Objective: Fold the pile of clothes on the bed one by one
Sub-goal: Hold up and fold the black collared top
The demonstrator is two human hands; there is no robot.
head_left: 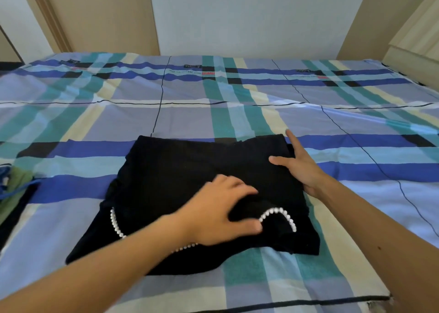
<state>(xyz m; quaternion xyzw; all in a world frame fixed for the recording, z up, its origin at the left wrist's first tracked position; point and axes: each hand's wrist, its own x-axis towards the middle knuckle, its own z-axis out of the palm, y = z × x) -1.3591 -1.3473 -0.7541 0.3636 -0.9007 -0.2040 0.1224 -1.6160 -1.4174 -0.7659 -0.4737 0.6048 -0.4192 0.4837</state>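
A black garment [171, 170] trimmed with white pearl beads lies partly folded on the bed [237, 113], near its front edge. My left hand [221, 215] rests on the garment's lower middle with fingers spread and slightly bent, next to the beaded arc. At the garment's right edge my right hand [299, 165] lies flat, its fingers straight and its thumb on the black fabric.
The bed wears a blue, teal and cream plaid sheet. A heap of green and blue clothes [11, 189] shows at the left edge. A pale wall and beige panels stand behind, and cream furniture [418, 39] sits at the back right.
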